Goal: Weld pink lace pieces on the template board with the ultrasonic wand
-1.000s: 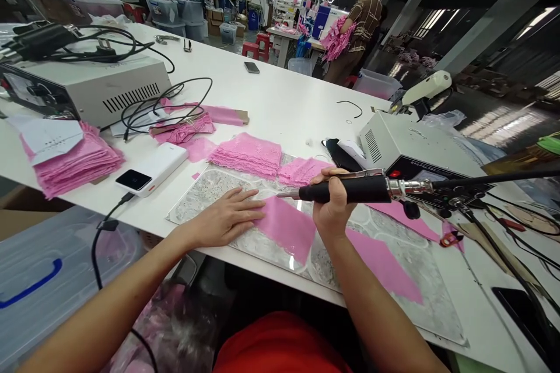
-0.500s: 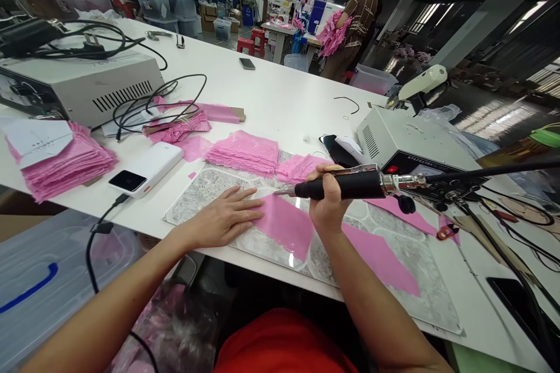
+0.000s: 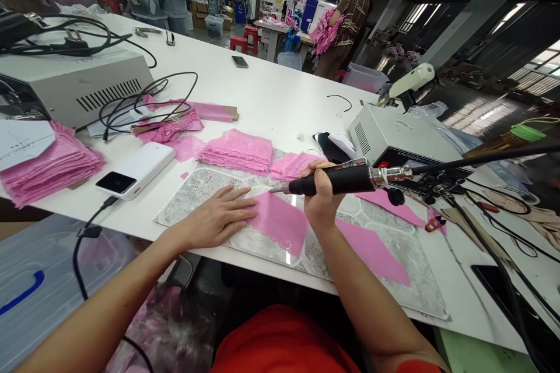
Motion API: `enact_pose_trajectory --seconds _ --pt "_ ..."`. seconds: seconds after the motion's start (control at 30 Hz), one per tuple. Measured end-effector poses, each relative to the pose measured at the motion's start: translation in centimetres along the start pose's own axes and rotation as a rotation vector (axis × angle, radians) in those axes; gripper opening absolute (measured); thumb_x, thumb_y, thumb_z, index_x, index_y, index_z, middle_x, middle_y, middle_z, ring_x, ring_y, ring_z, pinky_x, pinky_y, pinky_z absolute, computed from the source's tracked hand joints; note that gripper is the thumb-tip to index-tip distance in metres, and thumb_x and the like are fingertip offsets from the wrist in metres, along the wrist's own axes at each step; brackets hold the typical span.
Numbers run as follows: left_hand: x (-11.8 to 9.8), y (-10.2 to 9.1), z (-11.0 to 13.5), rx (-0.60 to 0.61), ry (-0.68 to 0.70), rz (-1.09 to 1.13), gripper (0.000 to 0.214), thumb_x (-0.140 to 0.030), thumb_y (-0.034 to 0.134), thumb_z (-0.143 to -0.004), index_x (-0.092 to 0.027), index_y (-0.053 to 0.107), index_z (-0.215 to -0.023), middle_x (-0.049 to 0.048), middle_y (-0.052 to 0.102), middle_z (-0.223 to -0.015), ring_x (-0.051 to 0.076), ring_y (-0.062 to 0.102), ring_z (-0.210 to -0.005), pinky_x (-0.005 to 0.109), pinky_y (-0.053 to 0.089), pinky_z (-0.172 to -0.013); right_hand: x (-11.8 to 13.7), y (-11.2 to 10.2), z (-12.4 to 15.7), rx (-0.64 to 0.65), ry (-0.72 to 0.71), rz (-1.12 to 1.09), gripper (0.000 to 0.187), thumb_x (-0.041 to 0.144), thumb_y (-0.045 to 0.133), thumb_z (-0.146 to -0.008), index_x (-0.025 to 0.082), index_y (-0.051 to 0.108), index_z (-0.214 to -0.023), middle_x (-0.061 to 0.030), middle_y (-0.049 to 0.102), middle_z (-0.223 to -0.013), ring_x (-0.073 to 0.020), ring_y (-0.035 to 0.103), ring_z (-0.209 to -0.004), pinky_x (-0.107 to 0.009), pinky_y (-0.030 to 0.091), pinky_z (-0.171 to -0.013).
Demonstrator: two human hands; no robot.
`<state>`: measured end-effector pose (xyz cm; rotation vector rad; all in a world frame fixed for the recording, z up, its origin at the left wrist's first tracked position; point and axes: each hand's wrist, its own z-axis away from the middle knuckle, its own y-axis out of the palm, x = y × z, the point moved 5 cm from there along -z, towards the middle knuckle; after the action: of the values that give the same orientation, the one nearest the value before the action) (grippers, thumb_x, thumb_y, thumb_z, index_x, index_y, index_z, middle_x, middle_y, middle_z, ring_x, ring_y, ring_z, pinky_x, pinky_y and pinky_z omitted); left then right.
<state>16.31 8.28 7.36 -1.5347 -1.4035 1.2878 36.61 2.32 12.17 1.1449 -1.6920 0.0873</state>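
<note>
My left hand (image 3: 219,215) lies flat with its fingers stretched out, the fingertips on the left edge of a pink fabric piece (image 3: 282,224). The fabric rests on a grey marbled board (image 3: 184,192). My right hand (image 3: 322,195) is wrapped round a black corded handpiece (image 3: 343,178), held nearly level. Its metal tip (image 3: 279,189) points left and meets the upper edge of that piece near my left fingers; whether it presses down I cannot tell. Another pink piece (image 3: 376,250) lies to the right, partly behind my forearm. Behind the handpiece sit a lace-edged pink stack (image 3: 236,151) and a smaller stack (image 3: 291,166).
A grey control box (image 3: 402,134) stands at the right, with cables around it. Another metal box (image 3: 87,81) is at the left, beside a white power bank (image 3: 137,169) and a pink fabric pile (image 3: 52,163). Scissors (image 3: 435,223) lie right of the board. A person (image 3: 350,23) holds pink fabric beyond the table.
The whole view has shifted slightly left. Both hands, the handpiece and the fabric keep nearly the same places relative to each other.
</note>
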Motion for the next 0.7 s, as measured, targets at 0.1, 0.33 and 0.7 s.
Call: enact_pose_trajectory --seconds 0.1,0.33,0.7 --pt "0.1 -0.2 0.2 -0.027 0.027 -0.005 0.037 -0.027 0.044 -0.097 -0.026 0.055 -0.133 0.0022 0.055 -0.138 0.026 0.032 -0.141 0.049 0.022 -0.116 1.3 -0.7 -0.4 -0.057 -0.013 -0.016 0.006 0.024 0.058 -0.073 0.019 0.056 -0.077 0.0025 0.055 -0.077 -0.0082 0.054 -0.057 -0.028 0.046 -0.058" --pt "-1.8 -0.8 -0.5 -0.186 0.077 -0.054 0.033 -0.021 0.046 -0.096 -0.023 0.059 -0.126 0.0031 0.056 -0.137 0.023 0.039 -0.138 0.044 0.026 -0.116 5.4 -6.3 -0.8 -0.11 -0.053 0.059 0.007 0.024 0.056 -0.069 0.018 0.058 -0.073 0.0011 0.056 -0.074 -0.0096 0.054 -0.054 -0.027 0.044 -0.055" --pt "-7.7 3.2 -7.7 -0.136 0.154 -0.058 0.032 -0.019 0.039 -0.098 -0.015 0.062 -0.12 0.0106 0.061 -0.131 0.026 0.054 -0.122 0.044 0.042 -0.1 4.1 -8.7 -0.6 -0.187 0.029 -0.001 0.013 0.028 0.057 -0.066 0.019 0.059 -0.075 0.0016 0.058 -0.075 -0.0089 0.054 -0.054 -0.027 0.044 -0.054"
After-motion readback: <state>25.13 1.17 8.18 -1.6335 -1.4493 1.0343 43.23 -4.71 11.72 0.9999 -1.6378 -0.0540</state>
